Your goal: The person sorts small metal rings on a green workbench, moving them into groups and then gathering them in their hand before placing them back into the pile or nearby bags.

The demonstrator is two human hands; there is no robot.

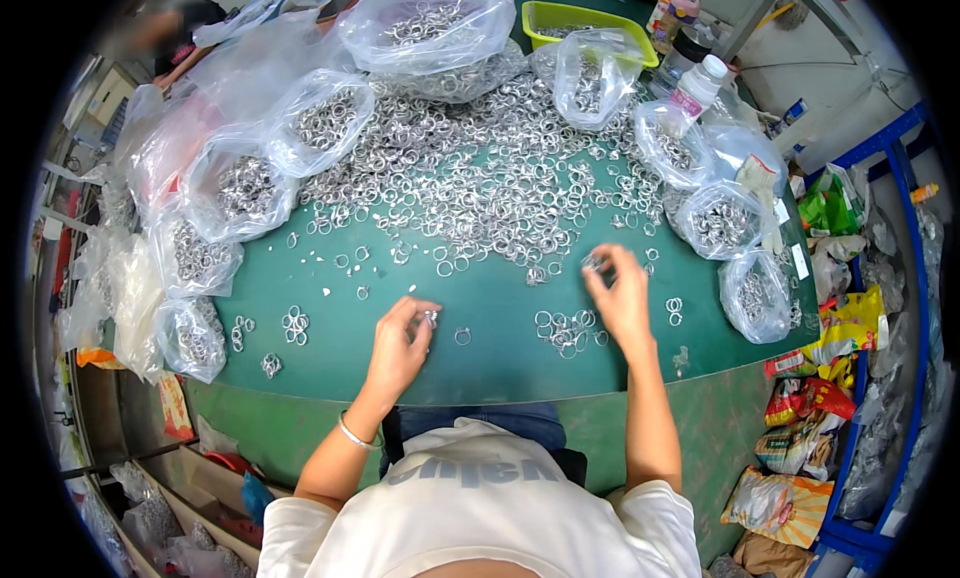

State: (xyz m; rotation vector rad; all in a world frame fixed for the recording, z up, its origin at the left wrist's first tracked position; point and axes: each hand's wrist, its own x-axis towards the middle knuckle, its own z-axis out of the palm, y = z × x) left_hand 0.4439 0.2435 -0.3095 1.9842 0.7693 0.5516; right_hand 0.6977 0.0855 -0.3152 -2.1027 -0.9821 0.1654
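Silver-coloured finger rings (pixel 480 203) lie in a wide heap over the middle and far part of the green table (pixel 480 373). Near the table's front edge, my left hand (pixel 400 340) is closed on a small silver ring, mostly hidden by the fingers. My right hand (pixel 622 296) pinches another silver ring (pixel 594 264) at the near right border of the heap. Between the hands lies a single ring (pixel 462 335), and a small cluster of rings (pixel 568 332) sits just left of my right wrist. Smaller ring groups (pixel 295 324) rest to the left.
Clear plastic bags of rings line the left side (pixel 245 186) and right side (pixel 722 223). A larger bag (pixel 425 28) and a yellow-green basin (pixel 590 20) stand at the back, near a white bottle (pixel 700 86). Blue shelving (pixel 905 328) holds packages at right. Another person's arm shows far left.
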